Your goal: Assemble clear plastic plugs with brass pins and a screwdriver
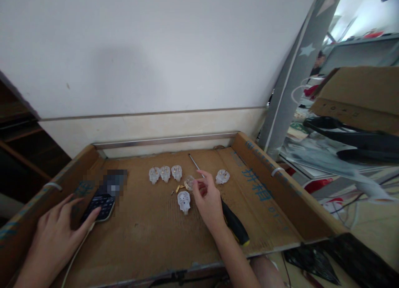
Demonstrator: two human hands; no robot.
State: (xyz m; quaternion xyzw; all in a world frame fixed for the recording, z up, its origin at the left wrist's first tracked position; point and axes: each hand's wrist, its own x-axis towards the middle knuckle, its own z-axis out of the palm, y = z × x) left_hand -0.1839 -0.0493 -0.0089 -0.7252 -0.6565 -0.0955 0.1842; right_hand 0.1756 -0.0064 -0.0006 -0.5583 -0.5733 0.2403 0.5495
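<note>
My left hand [57, 232] rests with fingers spread at the near end of a phone [102, 203], its thumb on the phone's edge. A pale cable [76, 248] runs from the phone. My right hand [207, 198] is curled, its fingertips beside a clear plastic piece [188, 183]; whether they grip anything is hidden. Small brass parts [181, 188] and an open white plug housing [183, 202] lie left of it. Under my right wrist a screwdriver with a black handle [233, 223] points away. Three clear plug halves [165, 173] with pins stand in a row behind.
Another plug half [222, 176] lies to the right. Cardboard [140, 238] covers the work surface, with raised cardboard sides [274, 188] and a metal strip [168, 139] along the back by the wall. Beyond the right side are a grey post [285, 88], a cardboard box [358, 92] and black bags [352, 259].
</note>
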